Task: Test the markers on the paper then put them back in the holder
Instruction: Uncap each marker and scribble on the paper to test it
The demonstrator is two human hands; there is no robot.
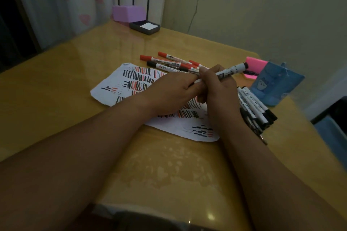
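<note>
a glossy yellow table [65,80] with a smooth, reflecting top carries a ragged-edged white paper [112,88] covered in rows of short red and black strokes. both hands meet above the right part of this sheet.

the right hand [216,90] has its fingers curled round a slim white marker [231,69] with a black cap. the barrel slants up to the far right, with the capped end sticking out past the knuckles. the left hand [172,93] lies palm down just left of it, fingers bent towards the marker's near end. it seems to pinch that tip, though the dim light and overlapping fingers make the contact hard to read.

on the far side of the paper lies a loose bunch of round-barrelled red-capped markers [169,58], one dark-capped among them, partly overlapping the paper's far edge. to the right of the right wrist a heap of black-capped markers [257,105] lies side by side on the table.

just beyond that heap stands the holder [276,84], a boxy blue one with a small cartoon face on its front. a bright pink pad [255,62] sits beside it on the far side.

at the far left corner are a matte purple block [128,13] and a shallow black tray [144,28] with a white inset.
</note>
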